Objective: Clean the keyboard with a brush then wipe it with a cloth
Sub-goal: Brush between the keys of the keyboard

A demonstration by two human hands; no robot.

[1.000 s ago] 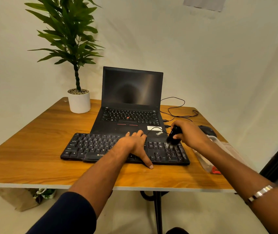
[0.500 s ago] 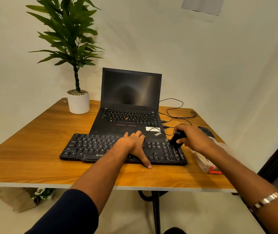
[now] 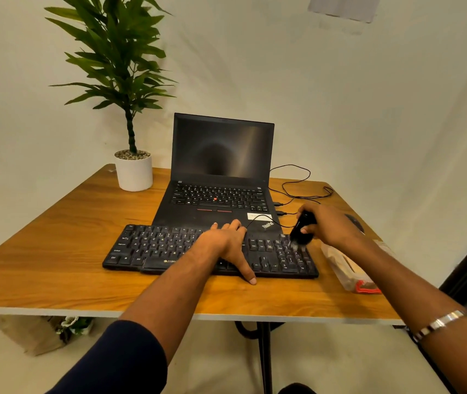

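Keyboard [image 3: 170,248], black and wired, is laid on the wooden counter [image 3: 56,268] just in front of an open laptop [image 3: 221,172], its long axis running left to right across the view; the left hand [image 3: 223,240] is pressed flat on the keyboard's middle, fingers straight, thumb reaching past the near edge; at the keyboard's right end, a small black brush [image 3: 302,230] is gripped by the curled fingers of the right hand [image 3: 330,226], bristles pointed down onto the number-pad keys; the unbrushed keys are judged to lie leftward of the brush; no cloth can be clearly made out.
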